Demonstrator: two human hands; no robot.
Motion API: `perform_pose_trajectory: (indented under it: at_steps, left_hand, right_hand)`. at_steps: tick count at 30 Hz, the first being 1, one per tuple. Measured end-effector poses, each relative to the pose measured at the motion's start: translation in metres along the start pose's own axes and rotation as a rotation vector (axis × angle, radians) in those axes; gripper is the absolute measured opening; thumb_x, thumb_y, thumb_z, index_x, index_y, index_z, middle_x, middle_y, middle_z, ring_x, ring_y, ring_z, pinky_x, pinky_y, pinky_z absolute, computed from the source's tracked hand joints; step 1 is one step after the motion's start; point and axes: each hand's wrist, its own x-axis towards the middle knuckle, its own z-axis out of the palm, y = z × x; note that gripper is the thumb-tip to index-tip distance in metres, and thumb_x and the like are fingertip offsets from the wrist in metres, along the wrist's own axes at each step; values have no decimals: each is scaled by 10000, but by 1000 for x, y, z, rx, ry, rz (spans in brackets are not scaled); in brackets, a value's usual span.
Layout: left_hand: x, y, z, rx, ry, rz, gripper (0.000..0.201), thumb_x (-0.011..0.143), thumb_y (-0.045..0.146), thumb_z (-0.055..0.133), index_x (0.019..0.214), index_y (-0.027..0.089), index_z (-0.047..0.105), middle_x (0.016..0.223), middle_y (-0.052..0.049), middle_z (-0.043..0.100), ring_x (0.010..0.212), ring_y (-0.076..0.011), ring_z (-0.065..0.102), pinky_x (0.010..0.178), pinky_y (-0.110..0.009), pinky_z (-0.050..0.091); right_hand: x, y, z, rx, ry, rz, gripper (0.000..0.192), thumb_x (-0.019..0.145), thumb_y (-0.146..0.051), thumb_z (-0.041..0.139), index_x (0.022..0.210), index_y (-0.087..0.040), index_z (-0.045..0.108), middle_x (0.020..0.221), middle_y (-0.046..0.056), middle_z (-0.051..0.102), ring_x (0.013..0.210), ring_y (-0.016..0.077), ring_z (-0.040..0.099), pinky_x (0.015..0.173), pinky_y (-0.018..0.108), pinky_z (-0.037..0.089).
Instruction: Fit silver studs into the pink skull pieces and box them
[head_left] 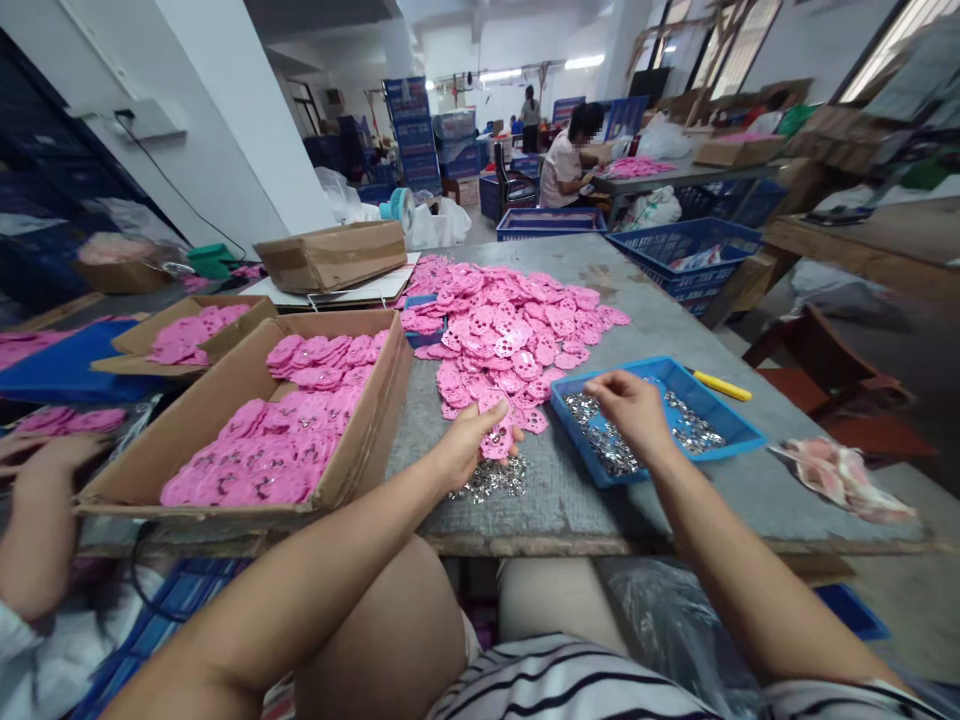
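My left hand (471, 442) grips a pink flat piece with small holes (497, 438), thumb on top and fingers beneath. Just below it, a small heap of shiny metal bits (491, 482) lies on the table. Over a shallow blue tray (739, 440) hangs my right hand (628, 405), its thumb and fingertips pinched together. Whatever is between those fingertips is too small to make out. More small metal parts (611, 445) lie in the tray. Beyond my left hand spreads a large pile of similar pink pieces (517, 320).
An open cardboard box (394, 400) of pink pieces stands at left. A yellow-handled tool (721, 386) lies by the tray, and a crumpled plastic packet (844, 475) farther right. A co-worker's hand (56, 455) shows at far left; another person (566, 165) sits at a table behind.
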Motion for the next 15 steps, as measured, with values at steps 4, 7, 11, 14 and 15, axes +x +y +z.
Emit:
perform_pose_trajectory:
  at_steps: [4,7,11,14,15]
  left_hand:
    - [-2,-2,1,-1,-28,48,392,610,349,832,813,127,581,624,-27,663,476,-124,595,383,-203,459]
    - [-4,-1,0,-24,5,91,451,490,283,868,815,119,601,643,-30,669,498,-126,601,414,-212,473]
    - [-4,0,1,-18,45,110,490,428,243,870,819,122,601,663,-29,672,498,-127,596,430,-221,470]
    - [-3,-1,3,10,55,132,507,417,219,864,836,120,597,690,-28,669,516,-128,596,438,-225,466]
    - [-2,-1,4,19,64,140,516,417,213,861,851,117,599,692,-24,665,520,-126,593,438,-224,464]
  right_hand:
    - [-29,-13,49,331,-315,42,423,567,-559,793,612,-189,592,499,-52,473,451,75,341,444,242,279]
    - [-42,-18,69,501,-401,53,388,577,-501,821,586,-178,606,644,-8,584,472,54,336,433,231,259]
    - [-46,-19,76,631,-381,140,384,519,-464,855,535,-167,613,708,13,610,463,38,330,413,222,215]
    - [-47,-20,76,667,-327,209,398,448,-442,883,517,-161,608,697,7,614,450,29,331,410,215,206]
    - [-48,-20,77,673,-309,223,404,428,-438,889,518,-159,611,711,8,622,446,27,337,411,214,209]
